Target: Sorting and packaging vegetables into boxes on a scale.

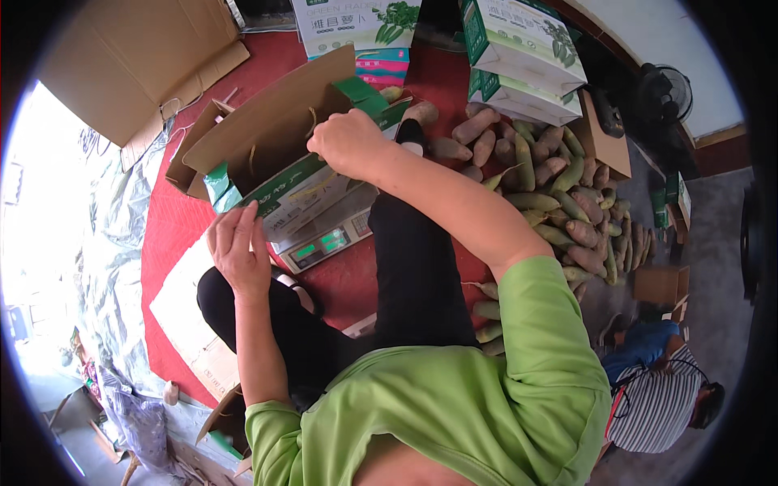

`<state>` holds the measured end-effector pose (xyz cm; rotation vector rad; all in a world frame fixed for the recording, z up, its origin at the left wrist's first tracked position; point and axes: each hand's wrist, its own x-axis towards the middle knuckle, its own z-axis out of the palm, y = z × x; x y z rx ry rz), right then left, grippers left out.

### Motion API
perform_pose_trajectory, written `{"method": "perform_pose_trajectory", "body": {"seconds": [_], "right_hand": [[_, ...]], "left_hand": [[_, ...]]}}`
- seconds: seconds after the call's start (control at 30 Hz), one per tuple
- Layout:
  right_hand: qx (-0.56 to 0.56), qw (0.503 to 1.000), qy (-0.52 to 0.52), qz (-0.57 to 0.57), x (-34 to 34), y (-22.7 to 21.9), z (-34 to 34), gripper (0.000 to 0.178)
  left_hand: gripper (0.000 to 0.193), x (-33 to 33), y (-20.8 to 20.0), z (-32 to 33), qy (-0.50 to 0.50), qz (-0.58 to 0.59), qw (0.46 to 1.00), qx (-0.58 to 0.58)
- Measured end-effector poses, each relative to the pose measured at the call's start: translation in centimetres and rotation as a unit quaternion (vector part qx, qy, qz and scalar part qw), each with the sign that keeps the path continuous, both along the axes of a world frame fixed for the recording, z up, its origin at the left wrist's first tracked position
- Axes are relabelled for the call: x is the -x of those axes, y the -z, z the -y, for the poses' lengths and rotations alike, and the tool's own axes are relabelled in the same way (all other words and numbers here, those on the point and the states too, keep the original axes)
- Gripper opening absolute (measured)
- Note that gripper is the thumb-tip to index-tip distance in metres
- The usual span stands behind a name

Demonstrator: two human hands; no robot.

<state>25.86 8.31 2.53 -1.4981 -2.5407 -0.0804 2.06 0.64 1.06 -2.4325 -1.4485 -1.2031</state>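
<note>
An open cardboard carton [279, 194] with green and white printed sides stands tilted on a digital scale [324, 243], whose green displays are lit. Thin cord loops show against its inner far wall, and green corner flaps stand up. My left hand [239, 247] has its fingers closed at the near left corner of the carton's rim. Over the near wall, toward its right end, my right hand [348, 144] is in a closed pinch at the rim. What lies between those fingertips is hidden. The carton's bottom is out of sight.
A large pile of green radishes [571, 206] and reddish-brown roots lies to the right. Packed cartons [527, 44] are stacked beyond it. A flattened cardboard sheet [194, 312] rests on red flooring at left. A person in a striped shirt [660, 401] is at lower right.
</note>
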Motion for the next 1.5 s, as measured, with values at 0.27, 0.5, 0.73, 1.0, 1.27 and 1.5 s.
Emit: {"method": "perform_pose_trajectory", "body": {"seconds": [0.27,0.5,0.73,1.0,1.27,1.5], "right_hand": [[-0.028,0.993,0.013,-0.116,1.4,0.6,3.3,0.013],[-0.174,0.875,0.112,-0.437,-7.4,4.0,9.0,0.011],[0.193,0.852,0.4,-0.278,-16.4,20.8,26.5,0.016],[0.38,0.829,0.394,-0.112,-18.1,32.9,44.4,0.017],[0.284,0.699,0.598,-0.271,-27.1,43.1,56.4,0.018],[0.18,0.213,0.781,-0.559,-25.8,33.7,44.0,0.042]], "left_hand": [[0.057,-0.6,0.6,-0.6,-0.048,-0.131,0.99,0.002],[0.046,-1.2,1.2,-1.1,-0.061,-0.188,0.979,0.041],[0.024,-0.2,2.1,-2.3,-0.055,-0.182,0.981,0.022],[0.014,1.9,1.6,-2.3,-0.04,-0.137,0.989,0.036],[0.02,2.3,2.3,-2.5,-0.059,-0.171,0.981,0.068],[0.025,5.7,-1.5,-0.4,-0.165,-0.238,0.955,0.058]]}}
